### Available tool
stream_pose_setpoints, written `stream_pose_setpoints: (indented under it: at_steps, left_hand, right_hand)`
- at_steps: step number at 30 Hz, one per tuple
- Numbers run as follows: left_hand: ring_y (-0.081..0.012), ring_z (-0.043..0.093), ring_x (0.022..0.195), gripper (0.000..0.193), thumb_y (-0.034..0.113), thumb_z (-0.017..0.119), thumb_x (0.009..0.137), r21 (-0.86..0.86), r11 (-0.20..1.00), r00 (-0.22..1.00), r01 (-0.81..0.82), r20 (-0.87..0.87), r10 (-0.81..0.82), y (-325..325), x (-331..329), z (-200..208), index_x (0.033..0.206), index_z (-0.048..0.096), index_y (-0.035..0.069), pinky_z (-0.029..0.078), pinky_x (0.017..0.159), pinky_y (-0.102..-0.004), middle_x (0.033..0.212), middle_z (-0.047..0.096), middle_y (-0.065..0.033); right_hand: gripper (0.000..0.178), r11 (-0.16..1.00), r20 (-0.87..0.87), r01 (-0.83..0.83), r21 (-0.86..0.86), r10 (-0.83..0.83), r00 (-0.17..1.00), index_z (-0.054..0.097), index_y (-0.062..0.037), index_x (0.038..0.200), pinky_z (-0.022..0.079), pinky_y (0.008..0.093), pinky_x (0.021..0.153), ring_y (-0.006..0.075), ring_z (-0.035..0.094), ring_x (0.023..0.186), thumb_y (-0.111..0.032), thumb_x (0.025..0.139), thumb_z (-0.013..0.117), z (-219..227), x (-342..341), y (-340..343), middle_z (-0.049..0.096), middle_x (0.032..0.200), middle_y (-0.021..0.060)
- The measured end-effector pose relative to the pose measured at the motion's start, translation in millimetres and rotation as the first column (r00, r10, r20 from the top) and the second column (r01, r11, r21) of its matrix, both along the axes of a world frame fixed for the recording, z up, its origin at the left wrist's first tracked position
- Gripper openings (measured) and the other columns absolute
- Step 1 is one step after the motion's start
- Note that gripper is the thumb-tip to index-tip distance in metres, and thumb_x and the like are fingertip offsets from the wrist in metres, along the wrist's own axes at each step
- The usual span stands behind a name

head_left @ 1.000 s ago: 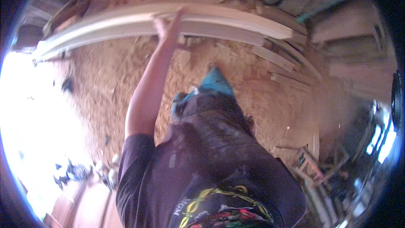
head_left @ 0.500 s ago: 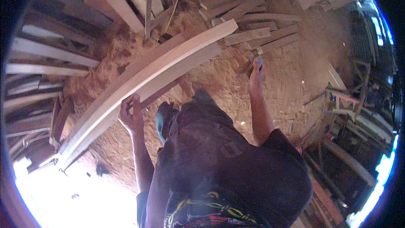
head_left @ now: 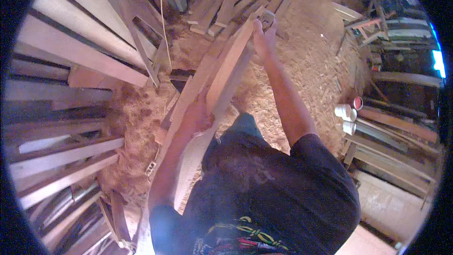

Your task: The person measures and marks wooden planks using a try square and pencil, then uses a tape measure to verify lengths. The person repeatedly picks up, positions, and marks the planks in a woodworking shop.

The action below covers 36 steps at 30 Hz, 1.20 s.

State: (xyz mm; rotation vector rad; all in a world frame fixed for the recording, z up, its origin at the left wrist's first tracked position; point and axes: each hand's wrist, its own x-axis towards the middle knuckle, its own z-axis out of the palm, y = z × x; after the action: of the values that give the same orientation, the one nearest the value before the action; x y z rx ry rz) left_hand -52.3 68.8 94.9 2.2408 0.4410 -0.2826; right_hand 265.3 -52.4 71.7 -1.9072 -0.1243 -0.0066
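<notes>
A long pale wooden beam (head_left: 227, 73) runs from near my body to the upper middle, on top of a wider plank (head_left: 186, 101). My left hand (head_left: 197, 117) is closed over the beam partway along it. At the beam's far end my right hand (head_left: 265, 38) is closed on a small brownish block-like tool (head_left: 267, 17), which sits at the end of the wood. My fingers partly cover that tool, so its exact kind cannot be made out.
Stacked planks (head_left: 85, 49) crowd the left side. Short timber pieces (head_left: 226, 7) lie beyond the beam. Wood shavings (head_left: 306, 75) cover the floor. White buckets (head_left: 347, 112) and a wooden frame (head_left: 370, 30) stand at right. A power strip (head_left: 150, 168) lies at left.
My right hand, formerly apart from the beam, has moved left and up to its far end with the tool. My left hand has moved farther along the beam. The view has turned.
</notes>
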Motion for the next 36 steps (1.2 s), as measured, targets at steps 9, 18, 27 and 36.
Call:
stream_pose_setpoints:
  at_steps: [9, 18, 27, 36]
  left_hand:
    - [-0.0538, 0.066, 0.101, 0.098, 0.005, 0.071, 0.077, -0.143, 0.988, 0.998, 0.061, 0.010, -0.060, 0.7, 6.5, -3.0, 0.159, 0.017, 0.003, 0.055, 0.085, -0.0583, 0.120, 0.063, -0.0350]
    - [-0.0523, 0.067, 0.100, 0.096, 0.003, 0.069, 0.077, -0.040, 0.999, 0.944, 0.037, 0.328, -0.022, -5.0, 1.7, 1.3, 0.158, 0.016, -0.001, 0.053, 0.087, -0.0603, 0.119, 0.064, -0.0347]
    - [-0.0526, 0.066, 0.101, 0.086, 0.005, 0.066, 0.079, -0.016, 0.996, 0.988, 0.091, 0.130, -0.088, -3.4, 4.7, -5.4, 0.152, 0.023, -0.007, 0.053, 0.086, -0.0604, 0.117, 0.064, -0.0359]
    - [-0.0511, 0.067, 0.099, 0.096, 0.009, 0.070, 0.079, -0.122, 0.991, 0.998, 0.048, 0.048, -0.042, -2.5, 4.9, 1.5, 0.158, 0.016, -0.003, 0.054, 0.086, -0.0573, 0.117, 0.065, -0.0340]
  right_hand:
    - [0.075, 0.984, 0.015, 0.020, -0.175, -0.018, 1.000, 0.024, -0.0008, 0.155, 0.046, 0.0484, 0.108, 0.0473, 0.059, 0.126, -0.032, 0.098, 0.063, 12.8, -158.2, -2.6, 0.060, 0.135, 0.0292]
    - [0.060, 0.998, 0.009, -0.016, -0.065, 0.016, 1.000, 0.035, 0.0030, 0.147, 0.048, 0.0425, 0.102, 0.0298, 0.062, 0.118, -0.025, 0.101, 0.060, 28.7, -133.9, 5.4, 0.060, 0.130, 0.0208]
    - [0.064, 1.000, -0.014, 0.017, -0.023, -0.018, 1.000, 0.038, 0.0012, 0.149, 0.040, 0.0421, 0.112, 0.0336, 0.051, 0.132, -0.029, 0.099, 0.063, 5.6, -156.5, -4.1, 0.054, 0.140, 0.0230]
    - [0.054, 0.994, 0.219, -0.077, -0.080, 0.093, 0.971, 0.047, 0.0021, 0.139, 0.053, 0.0390, 0.092, 0.0229, 0.063, 0.107, -0.030, 0.099, 0.064, 27.9, -142.1, -0.8, 0.064, 0.124, 0.0138]
